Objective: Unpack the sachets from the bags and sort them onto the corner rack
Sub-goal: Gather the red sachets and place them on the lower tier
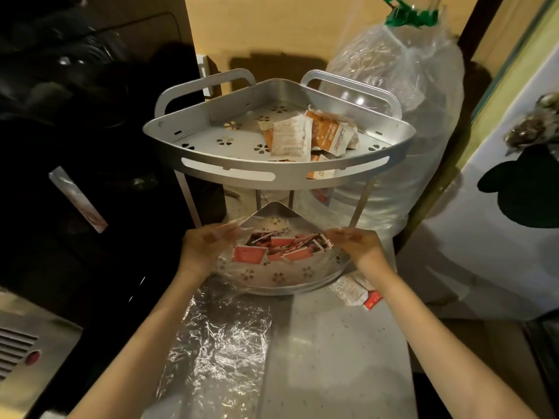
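Both hands grip a clear bag of red sachets over the corner rack lower shelf: left hand one side, right hand the other. Orange sachets lie at the upper shelf's right edge.

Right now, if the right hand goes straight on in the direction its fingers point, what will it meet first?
The right hand points left, gripping the clear bag. Straight on, it would probably meet the red sachets inside first, then the left hand. Depth is unclear.
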{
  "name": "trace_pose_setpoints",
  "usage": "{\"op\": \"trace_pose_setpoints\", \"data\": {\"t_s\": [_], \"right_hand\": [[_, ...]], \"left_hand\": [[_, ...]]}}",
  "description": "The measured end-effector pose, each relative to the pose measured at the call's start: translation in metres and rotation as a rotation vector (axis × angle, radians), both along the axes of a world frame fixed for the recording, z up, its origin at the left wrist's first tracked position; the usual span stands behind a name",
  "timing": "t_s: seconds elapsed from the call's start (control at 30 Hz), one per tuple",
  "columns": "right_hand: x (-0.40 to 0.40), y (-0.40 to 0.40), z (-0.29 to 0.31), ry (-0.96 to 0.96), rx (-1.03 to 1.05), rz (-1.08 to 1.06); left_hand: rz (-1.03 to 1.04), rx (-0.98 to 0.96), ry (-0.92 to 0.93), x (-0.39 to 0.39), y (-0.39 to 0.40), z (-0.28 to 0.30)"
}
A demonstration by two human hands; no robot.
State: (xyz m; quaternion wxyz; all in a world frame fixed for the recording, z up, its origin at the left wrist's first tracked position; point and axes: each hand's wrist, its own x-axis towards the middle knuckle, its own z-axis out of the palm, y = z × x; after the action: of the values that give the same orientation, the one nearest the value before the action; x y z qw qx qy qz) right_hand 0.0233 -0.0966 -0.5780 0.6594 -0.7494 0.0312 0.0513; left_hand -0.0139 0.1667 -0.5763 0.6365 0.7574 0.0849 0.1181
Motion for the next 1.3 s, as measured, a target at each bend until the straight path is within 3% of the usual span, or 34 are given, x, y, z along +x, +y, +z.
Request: {"op": "trace_pose_setpoints", "data": {"t_s": [0.27, 0.6, 0.93, 1.03, 1.3], "right_hand": [[-0.004, -0.006, 0.027, -0.117, 0.044, 0.085], [-0.006, -0.005, 0.040, -0.176, 0.133, 0.061], [-0.001, -0.006, 0.014, 0.048, 0.139, 0.121], [-0.005, -0.007, 0.005, 0.103, 0.112, 0.168], [-0.008, -0.001, -0.002, 0.051, 0.005, 0.158]], "left_hand": [[0.094, 0.002, -0.063, -0.003, 0.003, 0.021], [0.033, -0.029, -0.149, -0.010, 0.004, 0.040], [-0.048, 0.034, -0.048, -0.020, 0.009, 0.007], [-0.052, -0.028, 0.030, -0.023, 0.016, -0.007], [0.005, 0.036, 0.039, -0.023, 0.013, -0.011]]}}
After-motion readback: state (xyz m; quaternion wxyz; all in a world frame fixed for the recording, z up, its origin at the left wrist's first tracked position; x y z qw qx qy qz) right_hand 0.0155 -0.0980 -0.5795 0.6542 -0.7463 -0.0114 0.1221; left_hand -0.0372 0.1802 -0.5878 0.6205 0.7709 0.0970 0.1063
